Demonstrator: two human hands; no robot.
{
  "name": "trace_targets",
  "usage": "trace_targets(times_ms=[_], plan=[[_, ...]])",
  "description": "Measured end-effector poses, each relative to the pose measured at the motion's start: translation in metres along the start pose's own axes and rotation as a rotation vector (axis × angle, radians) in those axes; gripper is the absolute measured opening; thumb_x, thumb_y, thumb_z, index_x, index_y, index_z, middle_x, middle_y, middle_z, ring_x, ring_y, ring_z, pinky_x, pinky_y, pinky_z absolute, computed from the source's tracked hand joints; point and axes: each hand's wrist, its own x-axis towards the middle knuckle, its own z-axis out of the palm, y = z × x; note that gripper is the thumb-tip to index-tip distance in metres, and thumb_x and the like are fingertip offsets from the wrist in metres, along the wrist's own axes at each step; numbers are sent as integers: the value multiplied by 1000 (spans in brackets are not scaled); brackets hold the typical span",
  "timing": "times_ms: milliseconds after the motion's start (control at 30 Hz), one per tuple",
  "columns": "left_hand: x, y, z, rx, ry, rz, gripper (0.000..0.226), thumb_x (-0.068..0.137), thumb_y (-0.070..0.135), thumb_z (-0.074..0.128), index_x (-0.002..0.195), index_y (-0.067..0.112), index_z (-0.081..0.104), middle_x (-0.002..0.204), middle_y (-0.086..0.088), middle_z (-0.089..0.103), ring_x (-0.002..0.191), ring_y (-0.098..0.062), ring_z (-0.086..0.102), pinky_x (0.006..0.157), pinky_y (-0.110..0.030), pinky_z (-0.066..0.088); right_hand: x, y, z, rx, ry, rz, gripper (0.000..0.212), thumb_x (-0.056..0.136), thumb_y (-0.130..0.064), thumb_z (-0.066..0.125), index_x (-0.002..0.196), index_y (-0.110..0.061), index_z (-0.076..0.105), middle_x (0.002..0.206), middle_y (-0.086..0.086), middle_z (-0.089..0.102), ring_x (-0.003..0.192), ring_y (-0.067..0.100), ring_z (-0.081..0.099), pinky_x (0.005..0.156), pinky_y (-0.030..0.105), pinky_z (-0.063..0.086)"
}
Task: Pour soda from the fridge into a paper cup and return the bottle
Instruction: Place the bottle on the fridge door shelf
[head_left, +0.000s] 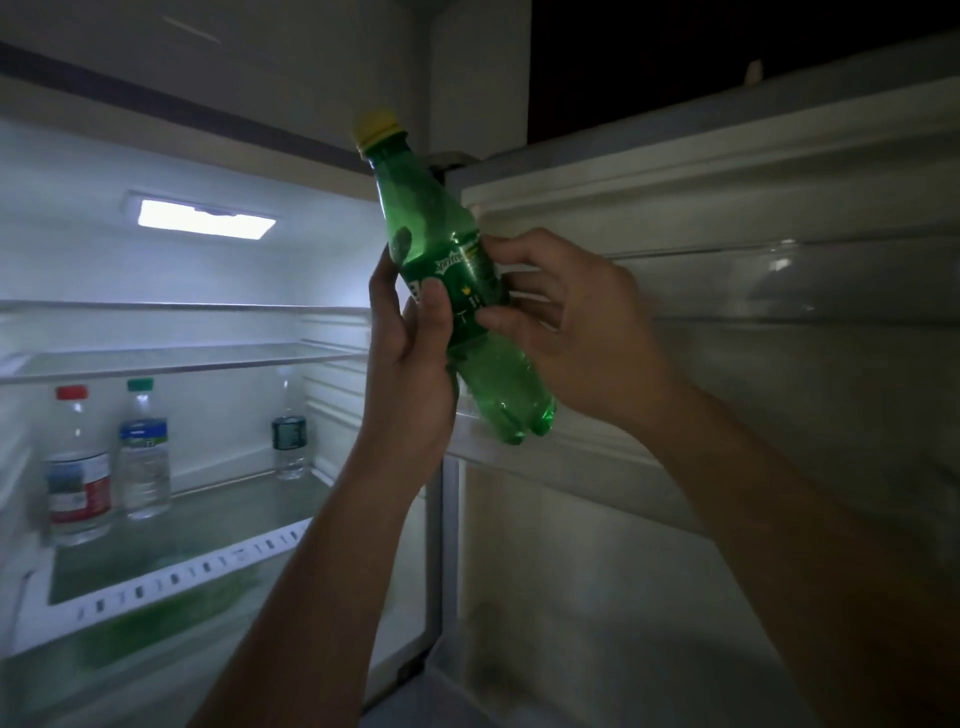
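While our left hand (410, 358) and right hand (576, 322) both clasp the green soda bottle (428, 208) at its label, capped and tilted before the open fridge (104, 260), we judge it light, squeezable, possibly cold-slick: hold mid-body, gently.

the label (470, 270) of the green bottle (436, 218) is partly covered by the thumb of the left hand (410, 364) and the fingertips of the right hand (582, 332), so its print cannot be read whole. the three bottles (144, 457) on the fridge shelf (208, 514) are blurred, their labels illegible. the fridge door (727, 218) is cut off by the right edge, and both forearms by the bottom edge.
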Motion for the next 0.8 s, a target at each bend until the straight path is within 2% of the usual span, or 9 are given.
trace_targets(times_ms=[67,167,300,467,600,733,800], plan=[[3,1,2,-1,-40,-18,47,105,20,42,149,19,28,116,-3,68,110,-19,64,91,-40,51,2,-2,-6,-26,2,10,38,82,-8,75,114,-23,62,120,-7,67,108,8,64,96,36,53],[3,1,6,-18,-51,-50,45,104,15,42,147,18,30,116,-6,68,109,-21,65,88,-38,54,4,-5,-15,-60,-13,42,39,82,-6,75,117,-20,63,118,-5,68,107,9,64,96,36,53],[-1,1,2,-48,-72,-83,50,98,21,51,145,20,32,119,-10,68,112,-25,66,85,-39,56,1,-8,-19,-102,-51,58,41,82,-7,74,120,-20,63,117,-7,68,110,8,63,99,35,51],[-4,4,-5,-66,-61,-113,53,93,22,61,139,19,34,133,-17,55,112,-28,65,78,-38,58,3,-9,-23,-178,-117,54,43,83,-10,74,122,-24,63,121,-10,67,113,7,62,100,37,50],[-3,8,-12,-88,-62,-119,64,82,16,65,138,24,33,136,-17,50,110,-26,66,74,-41,59,5,-5,-19,-172,-141,33,43,82,-12,73,121,-23,64,124,-5,66,115,13,63,100,42,51],[-1,9,-22,-75,-92,-92,89,85,4,65,148,43,16,137,-16,48,111,-30,66,76,-49,58,6,-1,-13,-210,-156,0,46,82,-9,73,125,-22,62,123,1,67,116,17,62,101,45,49],[-2,9,-23,-43,-88,-70,94,88,-4,62,150,45,11,135,-17,48,108,-32,67,75,-50,58,6,-1,-10,-257,-164,-35,47,84,-6,72,127,-17,60,123,3,67,116,17,62,101,44,49]])
